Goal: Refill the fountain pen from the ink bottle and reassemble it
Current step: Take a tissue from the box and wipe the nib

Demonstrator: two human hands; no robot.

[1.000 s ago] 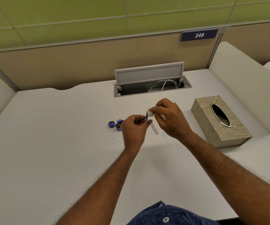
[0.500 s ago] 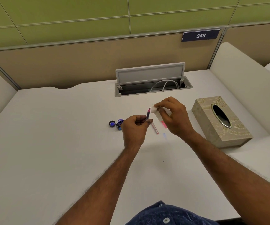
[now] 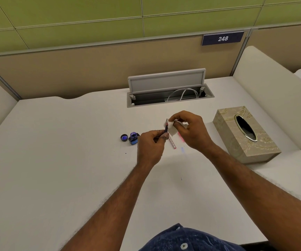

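The pen section (image 3: 166,128), dark and thin with its nib pointing up and away, is pinched in the fingertips of the left hand (image 3: 150,147) above the middle of the white desk (image 3: 55,160). The right hand (image 3: 191,131) is closed on a small white tissue piece (image 3: 171,126), which it presses against the pen's upper end. Just below the hands a pink pen barrel (image 3: 172,143) lies flat on the desk. Left of the left hand, almost touching it, stands the open ink bottle (image 3: 133,138), and its blue cap (image 3: 124,137) lies just beside it further left. A patterned tissue box (image 3: 245,134) sits to the right, and an open cable tray (image 3: 169,96) lies at the far edge.
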